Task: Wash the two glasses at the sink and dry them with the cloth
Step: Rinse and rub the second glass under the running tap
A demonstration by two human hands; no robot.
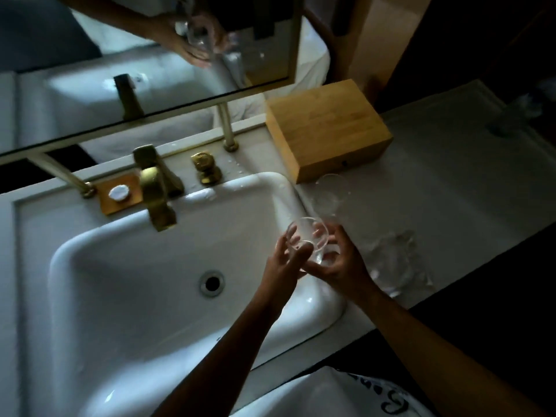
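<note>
Both of your forearms reach in from the lower edge and meet over the right rim of the white sink (126, 266), where you hold one clear glass (310, 237) between your two hands. Your left hand (284, 260) comes up from below left with its palm turned toward the glass; the fingers are spread and lightly curled against the near and left side of the wall, and one fingertip lies at the rim. Your right hand (340, 263) comes in from the lower right and wraps the glass from the far and right side, thumb and fingers curled round its lower body, so this hand carries most of the hold. The glass is tilted, its open mouth turned up and toward the camera, and it hangs above the sink's right edge rather than over the drain (212, 283). The second glass (329, 192) stands on the white surface (451, 176) just right of the sink, near the front corner of the wooden box (328, 130). A crumpled piece of clear wrapping (397, 260) lies on the surface right of your right hand. The brass tap (156, 194) points into the basin, with a brass knob (204, 165) to its right. The mirror (120, 55) above reflects your hands and the glass.
</note>
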